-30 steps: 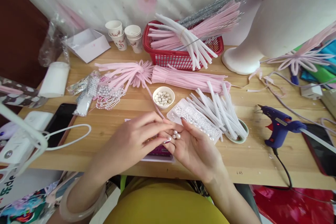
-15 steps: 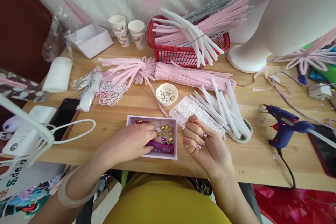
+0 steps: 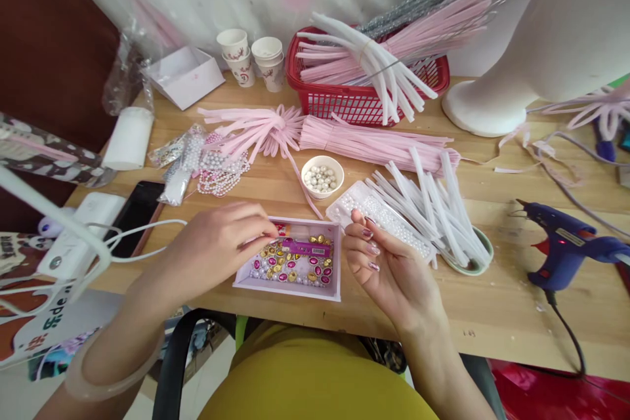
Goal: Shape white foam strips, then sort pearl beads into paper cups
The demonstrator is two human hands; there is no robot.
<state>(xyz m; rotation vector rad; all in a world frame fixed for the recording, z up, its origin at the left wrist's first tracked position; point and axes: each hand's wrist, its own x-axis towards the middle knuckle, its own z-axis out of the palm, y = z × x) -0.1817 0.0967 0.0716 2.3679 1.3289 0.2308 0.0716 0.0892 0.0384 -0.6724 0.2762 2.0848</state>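
My left hand (image 3: 229, 239) hovers at the left rim of a small white box (image 3: 336, 279), fingers drawn together. Whether anything is between its fingertips is hidden. Inside the box lie a purple tube-like piece with a label (image 3: 306, 247), magenta gems (image 3: 317, 270), gold-coloured beads and pearly beads. A red piece (image 3: 282, 230) shows close to the left fingertips. To the right of the box, my right hand (image 3: 386, 266) is raised palm up, with thumb and fingers pinched; what they hold, if anything, is too small to make out.
A paper cup of pearls (image 3: 322, 177) and a clear tray of white beads (image 3: 381, 218) stand behind the box. White pipe cleaners (image 3: 438, 210) and pink bundles (image 3: 374, 141) lie beyond. A blue glue gun (image 3: 561, 236) with its cable is at right; a red basket (image 3: 339, 104) stands at the back.
My left hand has lifted and moved left out of the box, uncovering the gems and beads. The purple piece now lies further back. My right hand keeps its pinched pose. The view has shifted slightly.
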